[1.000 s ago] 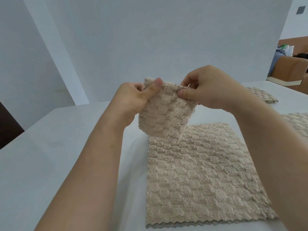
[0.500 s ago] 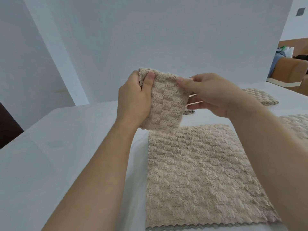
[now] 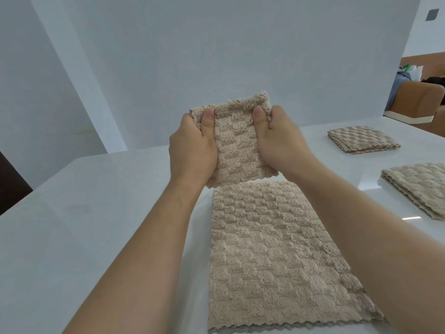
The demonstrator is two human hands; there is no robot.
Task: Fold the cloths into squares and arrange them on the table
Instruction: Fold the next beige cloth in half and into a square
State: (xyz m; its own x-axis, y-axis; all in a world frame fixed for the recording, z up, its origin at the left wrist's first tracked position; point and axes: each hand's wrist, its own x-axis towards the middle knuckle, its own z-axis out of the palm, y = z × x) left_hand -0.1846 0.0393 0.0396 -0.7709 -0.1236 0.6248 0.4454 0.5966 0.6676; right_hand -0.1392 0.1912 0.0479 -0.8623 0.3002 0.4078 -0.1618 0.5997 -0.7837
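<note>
I hold a folded beige textured cloth (image 3: 237, 143) in the air above the white table (image 3: 96, 213). My left hand (image 3: 192, 150) grips its left edge, thumb on the front face. Its right edge sits in my right hand (image 3: 279, 143), thumb also on the front. Below it a larger beige cloth (image 3: 272, 256) lies spread flat on the table, its near edge scalloped. A folded cloth (image 3: 361, 139) lies at the far right of the table, and another folded cloth (image 3: 419, 186) lies nearer at the right edge of view.
A plain white wall (image 3: 192, 56) rises behind the table's far edge. At the far right stands a brown seat (image 3: 419, 97) with bags and clothing on it. A dark opening (image 3: 9, 186) shows past the table's left edge.
The held cloth turned from hanging loosely to a squared piece held by both side edges. My right hand shifted from its top corner to its right edge, and both hands moved slightly right.
</note>
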